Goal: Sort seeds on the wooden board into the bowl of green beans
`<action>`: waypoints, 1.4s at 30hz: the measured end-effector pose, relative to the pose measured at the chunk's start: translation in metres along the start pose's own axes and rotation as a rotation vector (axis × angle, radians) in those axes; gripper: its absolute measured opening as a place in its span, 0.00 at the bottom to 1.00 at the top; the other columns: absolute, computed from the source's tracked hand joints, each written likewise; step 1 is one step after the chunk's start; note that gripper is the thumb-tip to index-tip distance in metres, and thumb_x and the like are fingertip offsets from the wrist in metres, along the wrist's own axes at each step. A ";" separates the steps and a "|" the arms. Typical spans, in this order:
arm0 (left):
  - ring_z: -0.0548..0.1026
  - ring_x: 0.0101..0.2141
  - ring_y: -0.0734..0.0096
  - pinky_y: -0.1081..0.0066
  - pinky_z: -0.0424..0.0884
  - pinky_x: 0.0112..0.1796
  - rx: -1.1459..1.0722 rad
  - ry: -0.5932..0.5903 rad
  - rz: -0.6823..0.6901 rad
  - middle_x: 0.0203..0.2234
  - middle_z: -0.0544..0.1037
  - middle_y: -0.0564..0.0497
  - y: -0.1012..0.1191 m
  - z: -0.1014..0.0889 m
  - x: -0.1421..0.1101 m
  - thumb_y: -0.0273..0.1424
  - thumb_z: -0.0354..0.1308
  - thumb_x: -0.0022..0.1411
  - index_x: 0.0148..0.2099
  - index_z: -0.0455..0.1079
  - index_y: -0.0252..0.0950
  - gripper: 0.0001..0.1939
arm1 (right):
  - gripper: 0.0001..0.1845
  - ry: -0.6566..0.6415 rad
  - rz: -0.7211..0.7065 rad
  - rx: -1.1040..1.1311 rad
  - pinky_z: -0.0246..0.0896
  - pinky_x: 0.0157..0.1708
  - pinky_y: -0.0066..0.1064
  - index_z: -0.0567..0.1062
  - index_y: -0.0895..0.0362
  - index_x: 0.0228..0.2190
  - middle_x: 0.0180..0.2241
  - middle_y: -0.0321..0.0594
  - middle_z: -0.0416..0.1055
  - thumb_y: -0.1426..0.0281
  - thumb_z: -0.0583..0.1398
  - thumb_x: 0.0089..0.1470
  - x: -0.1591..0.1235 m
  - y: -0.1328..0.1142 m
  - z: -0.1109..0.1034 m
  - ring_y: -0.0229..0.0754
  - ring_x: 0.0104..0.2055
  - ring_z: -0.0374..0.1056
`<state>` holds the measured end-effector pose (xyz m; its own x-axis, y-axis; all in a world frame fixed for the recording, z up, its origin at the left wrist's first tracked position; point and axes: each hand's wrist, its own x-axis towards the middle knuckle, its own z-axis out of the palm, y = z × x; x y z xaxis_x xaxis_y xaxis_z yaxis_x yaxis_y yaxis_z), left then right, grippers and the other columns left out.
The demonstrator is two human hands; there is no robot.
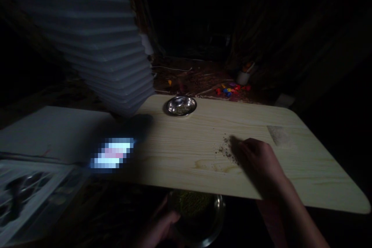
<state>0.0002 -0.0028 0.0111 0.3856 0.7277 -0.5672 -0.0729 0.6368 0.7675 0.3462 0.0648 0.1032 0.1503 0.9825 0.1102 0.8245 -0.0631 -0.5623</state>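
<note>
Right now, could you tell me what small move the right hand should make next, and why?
Probably sweep the crumbs toward the table's near edge. The right hand rests flat beside the crumbs, and the left hand holds a bowl just below that edge, seemingly placed to catch them.

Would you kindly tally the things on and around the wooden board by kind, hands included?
Metal bowls: 2, a small one on the wooden board, a bigger one held by the left hand.
Hands: 2, with the right hand by the dark crumbs.
Paper pieces: 1.
Ribbed white stacks: 1.
Total: 6
</note>
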 end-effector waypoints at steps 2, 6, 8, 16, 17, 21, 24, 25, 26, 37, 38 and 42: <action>0.79 0.31 0.60 0.57 0.78 0.27 0.008 0.005 -0.011 0.51 0.73 0.39 -0.001 -0.001 0.001 0.31 0.56 0.60 0.59 0.52 0.37 0.27 | 0.19 -0.016 -0.018 0.007 0.57 0.28 0.32 0.78 0.58 0.30 0.27 0.47 0.78 0.61 0.53 0.60 0.000 -0.013 0.008 0.45 0.28 0.72; 0.79 0.32 0.59 0.60 0.78 0.26 0.031 0.016 -0.042 0.49 0.74 0.38 0.000 0.002 0.001 0.31 0.57 0.59 0.61 0.49 0.36 0.31 | 0.17 -0.060 -0.078 0.064 0.56 0.27 0.31 0.79 0.57 0.31 0.28 0.45 0.78 0.62 0.54 0.59 -0.003 -0.029 0.016 0.43 0.27 0.71; 0.79 0.31 0.57 0.60 0.77 0.26 0.065 0.027 -0.035 0.47 0.75 0.37 0.000 0.004 0.002 0.33 0.58 0.58 0.62 0.48 0.34 0.33 | 0.18 -0.066 -0.073 0.119 0.57 0.28 0.31 0.79 0.57 0.31 0.28 0.44 0.78 0.61 0.54 0.60 -0.004 -0.028 0.013 0.43 0.28 0.71; 0.79 0.31 0.57 0.61 0.77 0.27 0.158 -0.059 -0.057 0.46 0.77 0.39 0.001 0.020 0.004 0.35 0.57 0.55 0.66 0.47 0.33 0.39 | 0.20 -0.067 0.064 0.216 0.62 0.29 0.30 0.78 0.57 0.31 0.28 0.43 0.79 0.56 0.55 0.59 -0.037 0.012 -0.018 0.44 0.30 0.73; 0.79 0.31 0.58 0.62 0.77 0.28 0.169 -0.085 -0.056 0.46 0.78 0.40 0.002 0.022 0.005 0.34 0.57 0.56 0.66 0.48 0.33 0.39 | 0.20 -0.076 0.068 0.220 0.62 0.29 0.30 0.78 0.57 0.31 0.29 0.43 0.79 0.56 0.55 0.59 -0.043 0.013 -0.018 0.44 0.30 0.73; 0.79 0.29 0.62 0.63 0.77 0.29 0.172 -0.135 -0.058 0.46 0.78 0.40 0.003 0.029 0.006 0.35 0.56 0.58 0.67 0.45 0.34 0.38 | 0.19 -0.115 0.043 0.233 0.63 0.30 0.31 0.79 0.56 0.31 0.29 0.42 0.79 0.57 0.55 0.59 -0.057 0.003 -0.009 0.44 0.31 0.73; 0.79 0.29 0.59 0.62 0.77 0.28 0.180 -0.125 -0.076 0.44 0.79 0.37 0.007 0.032 0.003 0.37 0.56 0.58 0.68 0.40 0.31 0.42 | 0.18 -0.110 0.004 0.190 0.62 0.29 0.31 0.79 0.56 0.32 0.29 0.42 0.79 0.58 0.55 0.60 -0.053 -0.010 0.002 0.44 0.30 0.73; 0.79 0.30 0.57 0.61 0.77 0.29 0.180 -0.121 -0.078 0.45 0.78 0.36 0.008 0.032 0.001 0.36 0.56 0.57 0.68 0.40 0.30 0.43 | 0.17 -0.099 -0.011 0.163 0.61 0.29 0.31 0.79 0.56 0.32 0.29 0.43 0.79 0.59 0.55 0.60 -0.051 -0.013 0.006 0.43 0.30 0.74; 0.80 0.31 0.56 0.60 0.77 0.30 0.180 -0.114 -0.079 0.45 0.78 0.35 0.009 0.031 0.000 0.35 0.56 0.56 0.68 0.39 0.29 0.44 | 0.17 -0.087 -0.025 0.134 0.61 0.28 0.31 0.79 0.56 0.33 0.29 0.43 0.79 0.60 0.54 0.60 -0.047 -0.015 0.009 0.43 0.29 0.74; 0.81 0.31 0.57 0.59 0.78 0.30 0.216 -0.041 -0.107 0.48 0.77 0.38 0.014 0.032 -0.004 0.34 0.55 0.58 0.66 0.47 0.34 0.36 | 0.14 -0.092 -0.120 0.062 0.60 0.27 0.31 0.80 0.54 0.35 0.29 0.41 0.80 0.65 0.54 0.60 -0.033 -0.041 0.026 0.42 0.27 0.74; 0.81 0.32 0.57 0.59 0.78 0.31 0.217 -0.047 -0.104 0.49 0.76 0.39 0.014 0.032 -0.004 0.33 0.55 0.59 0.66 0.48 0.35 0.35 | 0.14 -0.092 -0.125 0.074 0.61 0.27 0.31 0.80 0.53 0.35 0.29 0.41 0.80 0.65 0.54 0.60 -0.033 -0.042 0.026 0.42 0.28 0.74; 0.80 0.35 0.57 0.60 0.78 0.32 0.168 -0.076 -0.048 0.52 0.75 0.39 0.016 0.030 -0.006 0.31 0.54 0.60 0.66 0.49 0.37 0.34 | 0.16 -0.050 -0.083 0.143 0.64 0.28 0.32 0.80 0.54 0.33 0.28 0.41 0.80 0.62 0.55 0.60 -0.036 -0.035 0.017 0.42 0.28 0.74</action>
<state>0.0242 -0.0044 0.0359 0.4538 0.6719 -0.5853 0.1000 0.6143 0.7827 0.3023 0.0347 0.1050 0.0548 0.9909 0.1228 0.7463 0.0410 -0.6643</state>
